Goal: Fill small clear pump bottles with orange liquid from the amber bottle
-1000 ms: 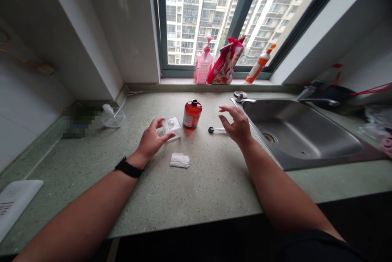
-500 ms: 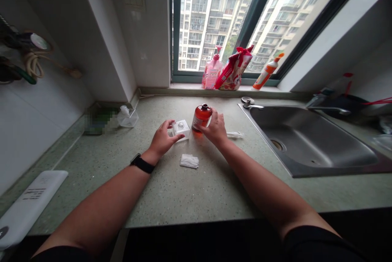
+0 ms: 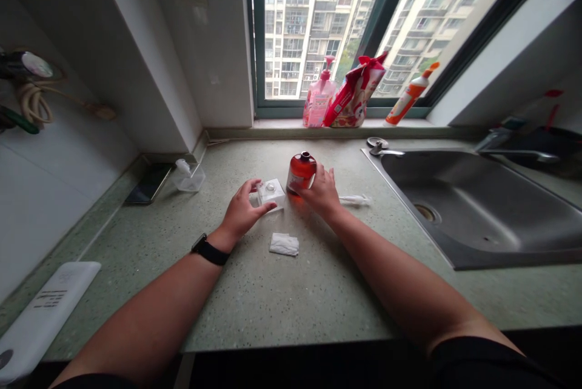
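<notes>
On the green speckled counter (image 3: 318, 292), my left hand (image 3: 242, 206) has its thumb and fingers round the left side of a clear square container (image 3: 271, 192) with a round opening on top. My right hand (image 3: 319, 190) grips the right side of an amber bottle (image 3: 300, 172), which stands upright and uncapped just right of the container. A folded white tissue (image 3: 284, 244) lies in front of them. Behind my right wrist, a thin whitish item, maybe a dropper or syringe in a wrapper (image 3: 357, 200), lies on the counter.
A steel sink (image 3: 473, 207) with a tap is at the right. A phone (image 3: 150, 184) and a clear tub (image 3: 190, 177) lie at the back left, a white device (image 3: 50, 310) at the front left. A pink pump bottle (image 3: 319, 101), a red bag (image 3: 357, 95) and an orange bottle (image 3: 409, 98) line the windowsill.
The camera view has shifted slightly. Both hands keep their places on the container and the bottle, with no clear movement of either object.
</notes>
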`<state>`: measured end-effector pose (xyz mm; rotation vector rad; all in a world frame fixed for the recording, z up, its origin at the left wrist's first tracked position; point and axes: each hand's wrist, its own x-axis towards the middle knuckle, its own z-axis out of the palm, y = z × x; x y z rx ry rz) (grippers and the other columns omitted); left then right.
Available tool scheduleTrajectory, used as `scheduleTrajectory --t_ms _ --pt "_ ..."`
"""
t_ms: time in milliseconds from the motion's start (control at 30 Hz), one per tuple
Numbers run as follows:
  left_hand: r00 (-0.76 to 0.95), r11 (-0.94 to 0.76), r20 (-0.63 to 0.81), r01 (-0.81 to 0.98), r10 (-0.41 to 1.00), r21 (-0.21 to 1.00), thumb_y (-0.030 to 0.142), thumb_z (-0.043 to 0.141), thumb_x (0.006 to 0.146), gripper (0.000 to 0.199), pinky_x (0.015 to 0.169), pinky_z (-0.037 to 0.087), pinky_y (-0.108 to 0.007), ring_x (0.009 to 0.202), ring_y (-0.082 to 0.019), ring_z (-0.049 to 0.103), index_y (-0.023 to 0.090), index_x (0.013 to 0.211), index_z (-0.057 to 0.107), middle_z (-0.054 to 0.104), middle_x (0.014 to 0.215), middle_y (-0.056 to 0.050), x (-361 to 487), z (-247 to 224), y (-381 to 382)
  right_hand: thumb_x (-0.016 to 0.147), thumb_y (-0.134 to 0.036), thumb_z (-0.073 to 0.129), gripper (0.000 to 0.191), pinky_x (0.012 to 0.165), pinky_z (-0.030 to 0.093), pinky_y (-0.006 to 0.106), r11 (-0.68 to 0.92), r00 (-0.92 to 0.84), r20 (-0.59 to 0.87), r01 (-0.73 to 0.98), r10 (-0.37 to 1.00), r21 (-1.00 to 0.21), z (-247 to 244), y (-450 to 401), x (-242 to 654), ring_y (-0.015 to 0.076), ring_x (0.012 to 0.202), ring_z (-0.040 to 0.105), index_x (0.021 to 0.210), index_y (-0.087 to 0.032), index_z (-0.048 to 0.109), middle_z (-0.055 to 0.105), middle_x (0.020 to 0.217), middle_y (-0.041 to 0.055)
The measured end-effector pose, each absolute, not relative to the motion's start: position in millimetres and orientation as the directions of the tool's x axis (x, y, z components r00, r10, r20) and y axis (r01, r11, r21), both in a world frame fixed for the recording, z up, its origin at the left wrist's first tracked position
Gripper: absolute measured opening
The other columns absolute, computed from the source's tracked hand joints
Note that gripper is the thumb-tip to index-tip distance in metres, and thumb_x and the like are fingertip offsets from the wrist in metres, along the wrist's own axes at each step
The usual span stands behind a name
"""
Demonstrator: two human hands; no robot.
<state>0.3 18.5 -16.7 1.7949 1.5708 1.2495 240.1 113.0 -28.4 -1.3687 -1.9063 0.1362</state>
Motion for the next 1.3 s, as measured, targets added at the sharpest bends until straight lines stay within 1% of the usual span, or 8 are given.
scheduleTrajectory --t_ms 233,433,600,700,833,933,1100,1300 --pt "-0.046 -0.22 0.304 0.589 0.952 0.777 0.039 0.091 0.078 0.081 0.117 0.053 -0.051 0.135 -0.033 0.066 0.021 0.147 0.052 0.07 0.138 -0.015 -3 -15 17 0.078 -0.053 0.084 0.084 0.129 0.021 0.075 0.433 -0.143 0.502 0.732 0.853 -0.526 -26 111 244 0.0432 0.129 0.065 0.146 -0.02 0.049 0.071 0.139 0.0193" --pt "-0.039 -0.218 0.305 0.611 0.952 0.761 0.039 0.089 0.08 0.069 0.116 0.053 -0.051 0.131 -0.033 0.069 0.02 0.138 0.057 0.072 0.131 -0.015 -6 -15 18 0.079 -0.055 0.082 0.078 0.131 0.018 0.073 0.527 -0.212 0.557 0.69 0.803 -0.496 -25 105 248 0.0418 0.132 0.064 0.143 -0.021 0.055 0.072 0.141 0.018" --pt "-0.03 -0.224 0.306 0.615 0.951 0.756 0.043 0.092 0.079 0.068 0.116 0.052 -0.052 0.129 -0.034 0.069 0.02 0.135 0.059 0.072 0.131 -0.015 -6 -16 19 0.08 -0.061 0.081 0.079 0.13 0.021 0.073 0.558 -0.171 0.632 0.674 0.756 -0.485 -27 105 251 0.0401 0.131 0.065 0.143 -0.022 0.054 0.071 0.142 0.0177" --pt "-0.018 -0.227 0.302 0.617 0.953 0.753 0.045 0.093 0.078 0.07 0.117 0.052 -0.052 0.13 -0.034 0.069 0.022 0.136 0.06 0.073 0.131 -0.013 -7 -17 19 0.08 -0.066 0.079 0.079 0.128 0.024 0.075 0.581 -0.142 0.694 0.676 0.706 -0.453 -30 108 253 0.0398 0.126 0.067 0.142 -0.023 0.054 0.072 0.139 0.0173" --pt "0.026 -0.257 0.307 0.616 0.951 0.744 0.038 0.091 0.079 0.068 0.117 0.052 -0.052 0.13 -0.034 0.069 0.022 0.137 0.061 0.073 0.132 -0.013 -10 -16 19 0.082 -0.066 0.077 0.076 0.126 0.027 0.076 0.605 -0.154 0.734 0.688 0.661 -0.4 -33 110 256 0.0395 0.123 0.068 0.141 -0.023 0.055 0.073 0.136 0.0173" --pt "0.038 -0.287 0.335 0.611 0.942 0.738 0.038 0.089 0.081 0.065 0.115 0.054 -0.051 0.127 -0.033 0.07 0.022 0.137 0.061 0.073 0.132 -0.013 -11 -16 19 0.084 -0.065 0.076 0.073 0.125 0.028 0.076 0.617 -0.17 0.748 0.693 0.641 -0.371 -33 110 258 0.0392 0.122 0.068 0.14 -0.023 0.055 0.073 0.134 0.0171" --pt "0.049 -0.358 0.415 0.604 0.908 0.712 0.051 0.091 0.08 0.068 0.112 0.056 -0.052 0.121 -0.032 0.072 0.021 0.134 0.064 0.074 0.128 -0.012 -10 -16 20 0.087 -0.062 0.075 0.07 0.126 0.028 0.074 0.626 -0.21 0.75 0.708 0.628 -0.326 -30 109 259 0.0383 0.122 0.067 0.142 -0.024 0.055 0.073 0.135 0.0159" --pt "0.043 -0.437 0.517 0.597 0.855 0.673 0.055 0.091 0.082 0.071 0.101 0.061 -0.046 0.106 -0.028 0.074 0.022 0.138 0.064 0.073 0.127 -0.012 -8 -13 18 0.088 -0.053 0.076 0.069 0.127 0.028 0.07 0.615 -0.247 0.733 0.735 0.633 -0.284 -28 110 261 0.0368 0.124 0.065 0.148 -0.027 0.053 0.072 0.134 0.0139"
